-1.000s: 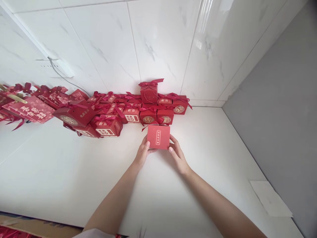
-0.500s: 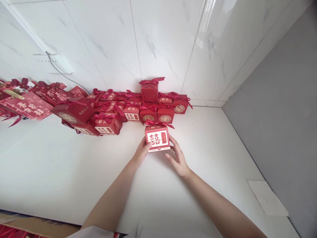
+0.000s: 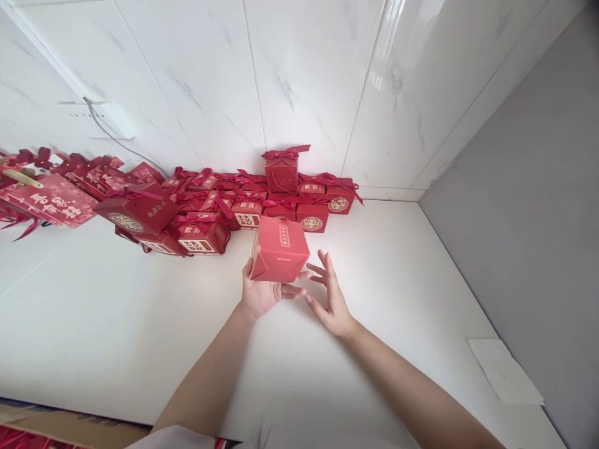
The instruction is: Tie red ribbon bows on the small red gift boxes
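A red gift box [image 3: 281,248] is held up over the white table, tilted so that a plain red side and its folded bottom show. My left hand [image 3: 262,296] grips it from below and the left, with the thumb on its left edge and the palm turned up. Just right of the box, my right hand [image 3: 331,299] is open, its fingers spread and apart from the box. Behind stands a row of similar red boxes with ribbon bows, among them a box with a round gold emblem [image 3: 312,219] and one on top [image 3: 282,174].
On the left lie more ribboned boxes [image 3: 203,238] and pink-red printed gift bags [image 3: 56,199]. A grey cable [image 3: 112,134] runs down the tiled wall [image 3: 309,81]. White paper [image 3: 508,371] lies near the right edge, and a cardboard carton [image 3: 75,424] sits at lower left.
The box has turned from its white-labelled front to a plain red side and bottom. My left hand has rotated palm up with it, while my right hand has come off the box.
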Motion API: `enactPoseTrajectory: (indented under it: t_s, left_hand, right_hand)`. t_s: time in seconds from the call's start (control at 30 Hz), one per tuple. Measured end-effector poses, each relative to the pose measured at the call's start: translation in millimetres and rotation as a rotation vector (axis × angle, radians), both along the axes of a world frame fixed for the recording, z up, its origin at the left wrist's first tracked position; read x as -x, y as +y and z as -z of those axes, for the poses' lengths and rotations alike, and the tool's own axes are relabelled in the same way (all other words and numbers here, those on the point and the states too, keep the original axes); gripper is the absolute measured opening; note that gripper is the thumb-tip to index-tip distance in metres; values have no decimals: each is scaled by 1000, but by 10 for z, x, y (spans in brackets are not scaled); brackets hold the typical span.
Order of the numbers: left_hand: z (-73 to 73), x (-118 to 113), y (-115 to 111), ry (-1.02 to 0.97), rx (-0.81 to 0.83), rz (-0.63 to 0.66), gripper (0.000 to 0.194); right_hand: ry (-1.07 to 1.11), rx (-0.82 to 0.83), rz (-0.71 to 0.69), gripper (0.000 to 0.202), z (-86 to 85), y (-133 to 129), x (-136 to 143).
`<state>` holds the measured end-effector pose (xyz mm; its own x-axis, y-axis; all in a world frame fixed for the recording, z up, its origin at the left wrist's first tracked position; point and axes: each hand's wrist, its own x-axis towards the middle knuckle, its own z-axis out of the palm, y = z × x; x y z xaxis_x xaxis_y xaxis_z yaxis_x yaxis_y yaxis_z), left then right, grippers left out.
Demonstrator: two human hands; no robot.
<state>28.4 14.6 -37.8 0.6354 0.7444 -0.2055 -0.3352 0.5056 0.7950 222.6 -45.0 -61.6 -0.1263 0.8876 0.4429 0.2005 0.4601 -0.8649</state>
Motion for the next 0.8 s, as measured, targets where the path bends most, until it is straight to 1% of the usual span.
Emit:
enactPoseTrajectory:
  t_s: [0.1, 0.17, 0.27, 0.37, 0.43, 0.5, 0.57, 0.67, 0.73, 0.8]
  left_hand:
    - [-28, 13, -9, -38, -52, -113, 107]
    - [-19, 34, -2, -59, -43, -160, 102]
    - [-2, 66, 15, -115, 28, -196, 94]
    - [-25, 74, 12, -215, 79, -228, 88]
    - [-49, 60, -2, -292, 81, -236, 84]
    - [-50, 41, -15, -307, 50, -223, 82]
    - [-8, 29, -17, -204, -39, -206, 79]
    - [96, 39, 1, 75, -303, -207, 64]
    - [145, 55, 16, 233, -491, -222, 65]
    - [160, 69, 24, 342, -619, -256, 70]
  right_hand:
    - [28, 49, -25, 85, 27, 19, -1]
    - [39, 54, -39, 81, 50, 29, -4]
    - [36, 64, -64, 74, 89, 36, -5]
    - [35, 87, -77, 67, 122, 39, 0]
    - [42, 98, -75, 63, 134, 41, 4]
    - [54, 116, -70, 61, 136, 43, 7]
    - [76, 151, -53, 58, 127, 47, 5]
    - [130, 225, 39, 49, 101, 60, -11]
    - [178, 262, 128, 44, 83, 74, -26]
    - [238, 282, 209, 42, 70, 90, -38]
